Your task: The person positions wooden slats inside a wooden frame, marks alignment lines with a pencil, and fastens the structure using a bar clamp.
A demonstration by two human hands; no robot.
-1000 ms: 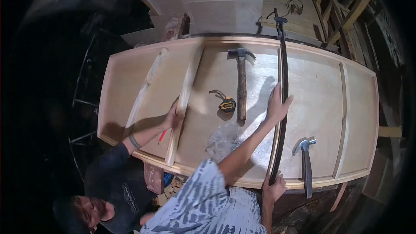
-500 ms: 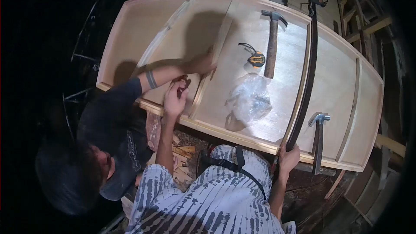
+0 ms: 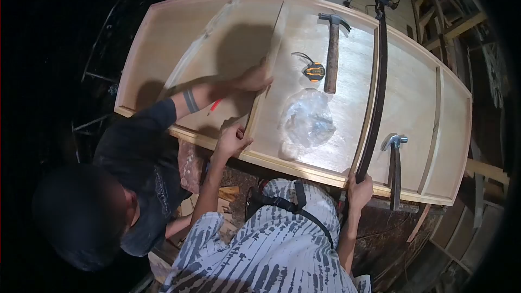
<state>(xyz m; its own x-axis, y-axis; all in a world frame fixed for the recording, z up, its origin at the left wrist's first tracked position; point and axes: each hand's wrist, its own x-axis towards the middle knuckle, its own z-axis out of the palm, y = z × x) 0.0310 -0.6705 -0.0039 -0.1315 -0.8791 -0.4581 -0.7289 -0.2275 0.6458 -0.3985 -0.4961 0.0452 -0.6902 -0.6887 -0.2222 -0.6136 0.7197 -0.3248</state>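
My left hand is closed beside the lower end of a wooden slat, near the frame's front rim; what its fingers hold is too small to tell. My right hand grips the near end of a long dark clamp bar, which lies across a wooden frame panel along another slat. A co-worker's hand presses on the first slat from its left side. A red pencil lies on the panel, left of that slat.
On the panel are a hammer, a tape measure and a clear plastic bag. A second hammer lies over the front rim. A co-worker in a dark shirt leans in at the left.
My left hand has left the clamp bar and moved leftward, then down to the slat's lower end. The co-worker's hand has moved up the slat. My right hand stays at the bar's near end.
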